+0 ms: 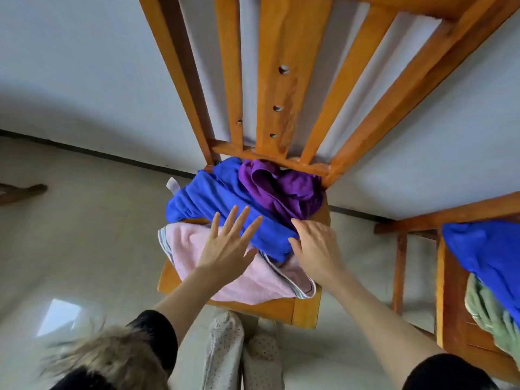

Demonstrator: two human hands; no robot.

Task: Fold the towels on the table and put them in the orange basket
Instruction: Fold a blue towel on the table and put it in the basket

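— What are the hands doing?

— The left hand (225,249) is flat, fingers spread and straight, lying across the seam where the blue towel (225,201) overlaps the pink towel (247,280). I'd say it is pinning the heap in place. The right hand (315,246) has its fingers bent down over the blue towel's near edge, thumb against the cloth; whether it has really pinched the fabric I cannot tell, since the fingertips are hidden.

— Why there?

— Probably to peel the blue one off the pile while the other hand keeps the rest from sliding.

— And where does the pile sit?

— On the seat of a wooden chair (281,308), not a tabletop, with the purple towel (281,187) bunched against the backrest.

— The count?

— Three towels on this chair: one blue, one pink, one purple. On a second chair (453,305) to the right lie a second blue cloth (489,254) and a green cloth (489,311), so five pieces in all, none folded. No orange basket is in view.
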